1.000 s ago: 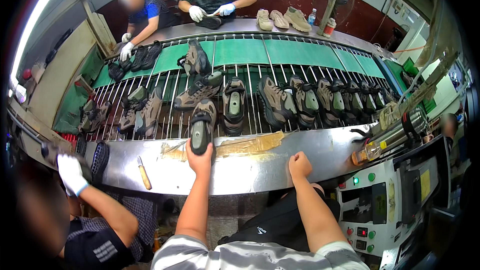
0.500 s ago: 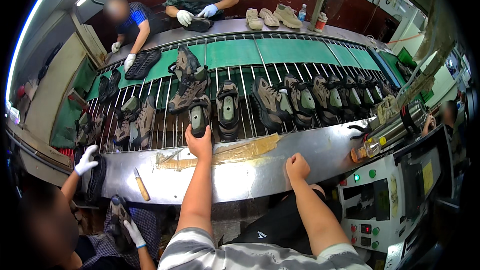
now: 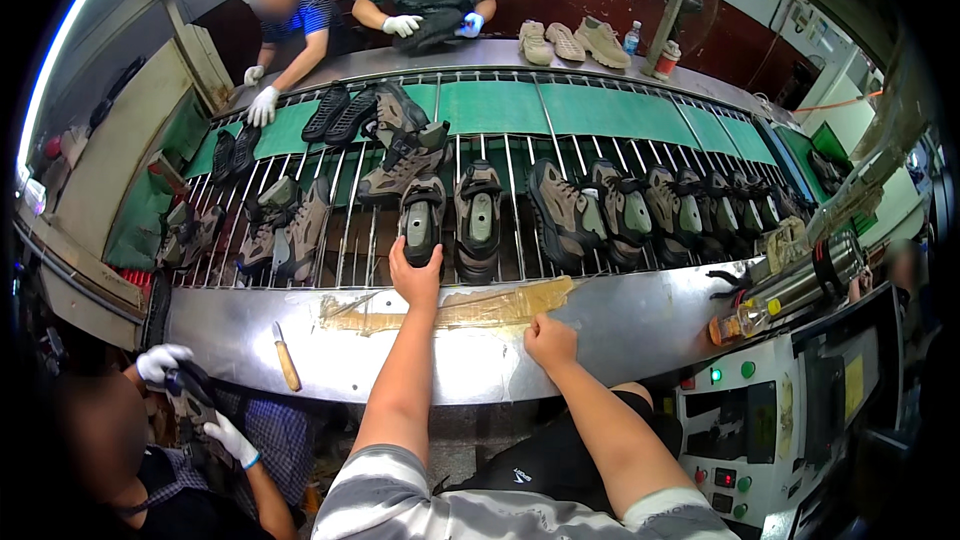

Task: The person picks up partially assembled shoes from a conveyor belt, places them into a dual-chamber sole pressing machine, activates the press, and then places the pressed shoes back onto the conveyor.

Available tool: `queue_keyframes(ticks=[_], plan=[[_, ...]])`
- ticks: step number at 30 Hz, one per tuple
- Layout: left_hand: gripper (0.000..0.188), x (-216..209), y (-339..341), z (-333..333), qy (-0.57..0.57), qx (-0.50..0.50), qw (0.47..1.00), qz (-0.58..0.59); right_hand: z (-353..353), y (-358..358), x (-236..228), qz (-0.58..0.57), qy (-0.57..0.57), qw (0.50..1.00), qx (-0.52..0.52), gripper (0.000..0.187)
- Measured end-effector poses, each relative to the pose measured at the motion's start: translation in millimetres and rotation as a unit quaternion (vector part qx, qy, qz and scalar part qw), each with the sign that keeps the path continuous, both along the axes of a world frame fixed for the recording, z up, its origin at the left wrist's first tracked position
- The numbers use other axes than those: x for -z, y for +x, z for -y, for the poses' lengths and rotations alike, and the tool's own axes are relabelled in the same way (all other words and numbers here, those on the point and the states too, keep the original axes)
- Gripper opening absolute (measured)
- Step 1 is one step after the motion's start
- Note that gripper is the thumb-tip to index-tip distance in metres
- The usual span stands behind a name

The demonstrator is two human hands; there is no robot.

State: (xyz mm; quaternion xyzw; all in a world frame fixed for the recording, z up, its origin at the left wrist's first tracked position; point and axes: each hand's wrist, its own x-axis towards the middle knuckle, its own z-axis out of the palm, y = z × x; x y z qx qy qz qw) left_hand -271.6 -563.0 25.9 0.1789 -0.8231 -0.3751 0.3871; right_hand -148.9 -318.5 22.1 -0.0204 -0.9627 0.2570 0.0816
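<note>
At the lower left, a co-worker's white-gloved hands (image 3: 230,437) hold a dark shoe (image 3: 190,402) just off the near edge of the steel counter (image 3: 222,328). Beyond, at the far side of the rod rack (image 3: 512,195), a second co-worker's gloved hand (image 3: 263,106) reaches close to a pair of black soles (image 3: 234,152). A knife (image 3: 287,358) with a wooden handle lies on the counter, and brown-and-black shoes (image 3: 301,230) stand on the rack behind it. Further right, across the rack, a third person in gloves handles a black sole (image 3: 430,33). In the middle, the person's left hand (image 3: 416,270) grasps the heel end of a brown-and-black shoe (image 3: 422,217) with a grey-green last in it, at the rack's near edge; a similar shoe (image 3: 478,225) stands just beside it on the right. The right hand (image 3: 551,342) is clenched and holds nothing visible, near the end of a brown tape strip (image 3: 450,309). Tan shoes (image 3: 602,44) stand on the far ledge, and a row of shoes (image 3: 622,208) continues along the rack toward a yellow-capped bottle (image 3: 745,319), a steel flask (image 3: 822,266) and a control panel (image 3: 730,428).
</note>
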Motion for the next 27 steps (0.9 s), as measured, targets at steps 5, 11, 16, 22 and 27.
queue_keyframes(ticks=[5, 11, 16, 22, 27], plan=[[0.066, -1, 1, 1, 0.007, -0.007, 1.0, -0.009, -2, 0, 6, -0.013, -0.003, 1.0, 0.002, 0.011], [0.065, -5, 4, -2, 0.004, -0.005, 1.0, -0.001, -5, 1, 6, -0.003, -0.009, 1.0, 0.006, 0.011], [0.064, -1, 2, 0, 0.012, 0.009, 1.0, -0.001, -3, 0, 6, -0.014, -0.008, 1.0, 0.007, 0.01], [0.045, 34, -31, 67, 0.219, 0.197, 0.953, -0.07, 24, -12, -2, -0.02, 0.058, 0.997, -0.044, 0.01], [0.062, -30, -136, 111, 0.614, 0.227, 0.754, -0.053, 95, -44, 16, -0.103, 0.021, 0.978, -0.182, 0.012]])
